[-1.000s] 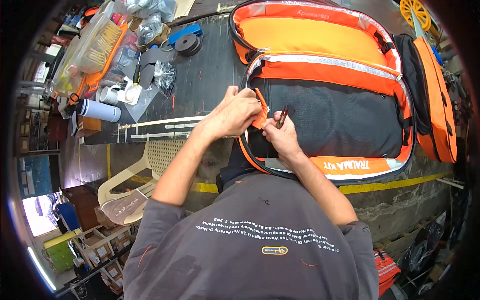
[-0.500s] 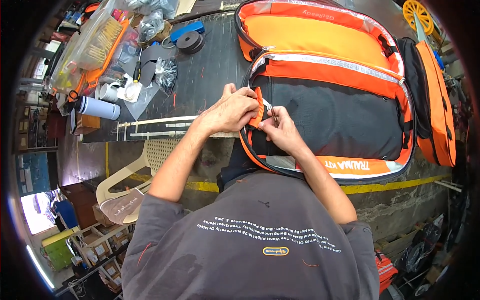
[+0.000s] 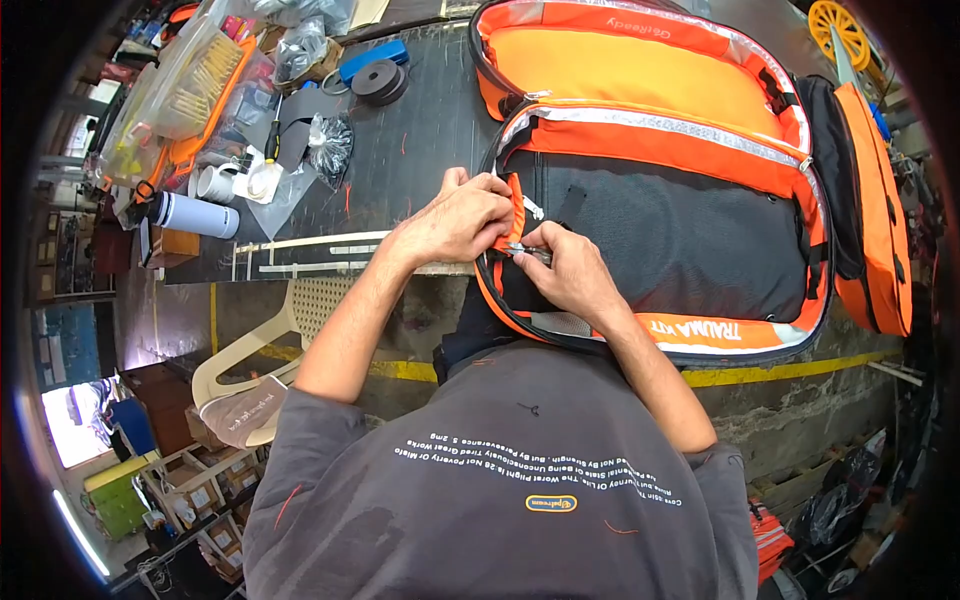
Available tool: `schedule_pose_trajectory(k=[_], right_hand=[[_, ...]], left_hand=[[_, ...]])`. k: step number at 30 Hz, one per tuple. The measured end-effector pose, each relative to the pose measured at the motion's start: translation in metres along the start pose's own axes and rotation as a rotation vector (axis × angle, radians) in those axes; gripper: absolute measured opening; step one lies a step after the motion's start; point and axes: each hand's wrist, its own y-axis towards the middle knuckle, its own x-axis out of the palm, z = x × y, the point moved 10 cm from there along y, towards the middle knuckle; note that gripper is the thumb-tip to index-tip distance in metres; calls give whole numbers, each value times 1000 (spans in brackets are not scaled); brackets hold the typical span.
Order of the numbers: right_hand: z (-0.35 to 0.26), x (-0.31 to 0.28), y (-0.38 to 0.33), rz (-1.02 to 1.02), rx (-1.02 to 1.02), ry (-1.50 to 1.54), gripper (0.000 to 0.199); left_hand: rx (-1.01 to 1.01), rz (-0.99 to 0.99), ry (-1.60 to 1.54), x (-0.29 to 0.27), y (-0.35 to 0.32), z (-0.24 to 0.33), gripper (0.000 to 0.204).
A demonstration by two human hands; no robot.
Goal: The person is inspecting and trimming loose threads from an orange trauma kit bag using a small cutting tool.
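An orange and black bag (image 3: 660, 235) lies unzipped on the dark table, its orange-lined lid folded back at the far side. My left hand (image 3: 460, 218) pinches an orange fabric edge (image 3: 517, 205) at the bag's left end. Close beside it, my right hand (image 3: 570, 268) is closed around a small metal tool, apparently thread snips (image 3: 516, 248), with the tip against the orange edge. Most of that tool is hidden by my fingers. A short white strip (image 3: 533, 209) sticks out just above my right hand.
Left on the table are a black tape roll (image 3: 380, 83), a screwdriver (image 3: 273, 140), a white mug (image 3: 216, 184), a pale bottle (image 3: 198, 215) and clear plastic boxes (image 3: 200, 85). A cream plastic chair (image 3: 240, 350) stands before the table. Another orange bag (image 3: 872, 205) is at the right.
My right hand has turned, bringing the metal tool's tip down and left to the orange edge. The left hand keeps its grip in nearly the same place.
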Motion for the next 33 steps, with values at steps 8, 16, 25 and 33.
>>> schedule_pose_trajectory(k=[8, 16, 25, 33], right_hand=[[-4, 6, 4, 9, -58, -27, 22], [23, 12, 2, 11, 139, 196, 39], [69, 72, -5, -205, 598, 743, 37], [58, 67, -23, -65, 593, 893, 26]], left_hand=[[11, 16, -14, -3, 0, 2, 8], [-73, 267, -299, -19, -7, -6, 9], [-127, 395, -413, -50, -33, 11, 11], [-94, 16, 235, -26, -12, 35, 13]])
